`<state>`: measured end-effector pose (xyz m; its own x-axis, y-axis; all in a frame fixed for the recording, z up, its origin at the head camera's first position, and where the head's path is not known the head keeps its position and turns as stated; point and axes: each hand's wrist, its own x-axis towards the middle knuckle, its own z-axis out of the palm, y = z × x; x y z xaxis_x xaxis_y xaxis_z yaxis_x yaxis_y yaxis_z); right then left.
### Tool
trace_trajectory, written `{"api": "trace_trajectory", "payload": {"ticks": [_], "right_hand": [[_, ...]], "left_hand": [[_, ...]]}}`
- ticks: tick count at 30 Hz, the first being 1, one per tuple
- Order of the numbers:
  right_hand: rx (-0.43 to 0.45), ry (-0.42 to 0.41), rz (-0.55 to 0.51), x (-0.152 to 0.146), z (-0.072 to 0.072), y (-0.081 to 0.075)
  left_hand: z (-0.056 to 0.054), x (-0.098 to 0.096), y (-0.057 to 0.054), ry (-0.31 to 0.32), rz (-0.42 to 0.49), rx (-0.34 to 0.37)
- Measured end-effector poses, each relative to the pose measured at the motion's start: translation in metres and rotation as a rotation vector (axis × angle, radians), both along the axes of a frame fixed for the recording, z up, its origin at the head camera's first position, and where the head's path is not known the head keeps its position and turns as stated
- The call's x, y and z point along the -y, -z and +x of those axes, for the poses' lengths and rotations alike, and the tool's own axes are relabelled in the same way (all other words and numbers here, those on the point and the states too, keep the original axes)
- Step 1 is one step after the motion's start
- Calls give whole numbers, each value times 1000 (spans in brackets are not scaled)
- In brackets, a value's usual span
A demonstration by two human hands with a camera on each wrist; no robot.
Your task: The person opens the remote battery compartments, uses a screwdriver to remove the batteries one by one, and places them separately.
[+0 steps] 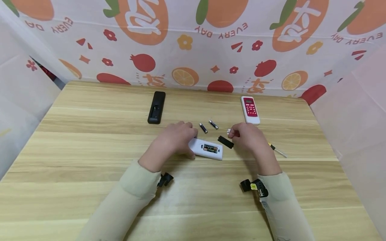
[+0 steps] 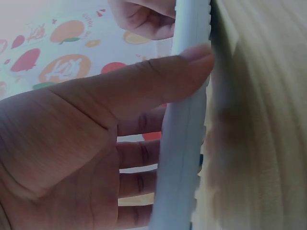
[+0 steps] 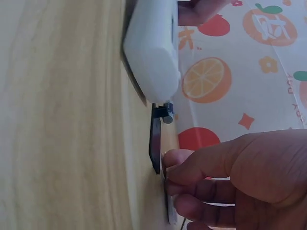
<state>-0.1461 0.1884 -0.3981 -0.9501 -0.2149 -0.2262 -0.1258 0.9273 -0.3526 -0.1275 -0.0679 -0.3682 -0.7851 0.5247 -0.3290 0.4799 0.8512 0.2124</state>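
A white remote control (image 1: 199,147) lies back up, two batteries showing in its uncovered compartment (image 1: 210,148). My left hand (image 1: 173,140) grips its left end; in the left wrist view the thumb (image 2: 158,76) lies across one side, with the fingers behind. To the right, my right hand (image 1: 248,137) has thumb and fingertips on a small, thin white cover (image 1: 228,131), mostly hidden by the fingers. The right wrist view shows this cover (image 3: 171,211) low by the tabletop. A black battery cover (image 1: 225,142) lies between the remote and my right hand.
Two loose batteries (image 1: 213,124) lie beyond the white remote. A black remote (image 1: 156,107) with an uncovered compartment sits at back left. A white remote with a red keypad (image 1: 250,109) lies at back right. Partly behind my right wrist is a screwdriver (image 1: 278,151).
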Motion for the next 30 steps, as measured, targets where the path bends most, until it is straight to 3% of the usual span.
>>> {"api": "trace_trajectory", "payload": {"ticks": [7,11,16,19,26,30], "right_hand": [[12,57,18,-27,-5,-18],[94,90,41,-59,-3,-28],[266,110,23,-86,-1,-22],[301,124,5,-92,-3,-15],[250,93,9,-84,-4,-12],[122,43,-97,-64,-1,-20]], "left_hand": [[-2,3,9,-18,26,13],[-2,2,12,-37,46,5],[-3,1,11,-51,53,24],[-3,2,10,-66,64,44],[-4,3,11,-76,57,73],[-3,2,11,-69,57,63]]}}
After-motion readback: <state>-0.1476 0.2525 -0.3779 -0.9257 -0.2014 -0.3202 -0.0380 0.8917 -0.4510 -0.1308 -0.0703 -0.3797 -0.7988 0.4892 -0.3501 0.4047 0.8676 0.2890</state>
